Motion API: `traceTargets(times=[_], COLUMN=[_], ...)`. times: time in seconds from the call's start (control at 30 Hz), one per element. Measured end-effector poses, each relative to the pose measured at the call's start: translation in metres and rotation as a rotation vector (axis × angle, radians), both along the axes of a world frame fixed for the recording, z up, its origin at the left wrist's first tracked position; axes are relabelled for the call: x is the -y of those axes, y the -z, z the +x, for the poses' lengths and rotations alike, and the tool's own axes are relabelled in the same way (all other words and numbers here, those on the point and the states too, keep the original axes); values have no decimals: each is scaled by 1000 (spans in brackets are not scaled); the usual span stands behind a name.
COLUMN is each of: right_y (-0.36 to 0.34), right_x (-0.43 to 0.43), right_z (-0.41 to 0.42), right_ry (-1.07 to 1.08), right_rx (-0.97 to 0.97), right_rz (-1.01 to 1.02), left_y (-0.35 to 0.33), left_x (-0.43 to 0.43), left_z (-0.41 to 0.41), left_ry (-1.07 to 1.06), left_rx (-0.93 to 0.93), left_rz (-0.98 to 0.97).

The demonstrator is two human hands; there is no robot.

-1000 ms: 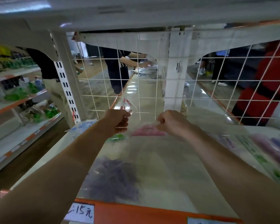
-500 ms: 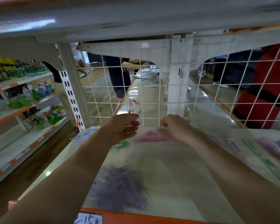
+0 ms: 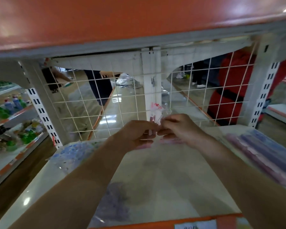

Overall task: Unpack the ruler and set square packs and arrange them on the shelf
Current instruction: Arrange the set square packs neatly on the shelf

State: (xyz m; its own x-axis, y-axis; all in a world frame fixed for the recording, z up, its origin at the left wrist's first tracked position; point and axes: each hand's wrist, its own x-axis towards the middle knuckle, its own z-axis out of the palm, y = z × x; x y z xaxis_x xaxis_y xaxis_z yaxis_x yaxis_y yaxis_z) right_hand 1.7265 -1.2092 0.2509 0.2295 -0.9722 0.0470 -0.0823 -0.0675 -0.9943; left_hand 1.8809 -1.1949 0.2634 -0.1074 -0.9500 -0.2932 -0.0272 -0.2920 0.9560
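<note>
Pinching the clear pack (image 3: 156, 107) near its pink-printed top, left hand (image 3: 137, 134) and right hand (image 3: 180, 129) meet fingertip to fingertip, both clamped on the film. Pack sits at the back of the shelf (image 3: 31, 195), just in front of the wire grid (image 3: 82, 103); top pokes above the hands, lower part blurred. Likely light, slippery film over stiff flat pieces; grip at top flap or edges, not slack middle. Purple packs (image 3: 267, 156) lie well right.

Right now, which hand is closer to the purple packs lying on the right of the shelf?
Right. The right hand, pinching a clear pack, is left of the purple packs, not touching; the left hand is farther left.
</note>
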Motion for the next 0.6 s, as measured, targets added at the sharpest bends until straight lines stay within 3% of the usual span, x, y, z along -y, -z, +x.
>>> traceTargets(times=[0.23,0.4,0.6], right_y=[-12,-12,-8], right_x=[-11,-16,-9], right_z=[-40,-60,-79], right_ry=[-35,-71,57], right_rx=[-153,-336,-313], right_rz=[1,-5,-38], left_y=[-11,-8,-6], left_x=[5,6,3], left_z=[-17,-27,-34], left_ry=[-81,16,-13], left_rx=[-105,-65,-65], left_rz=[-58,-86,-77])
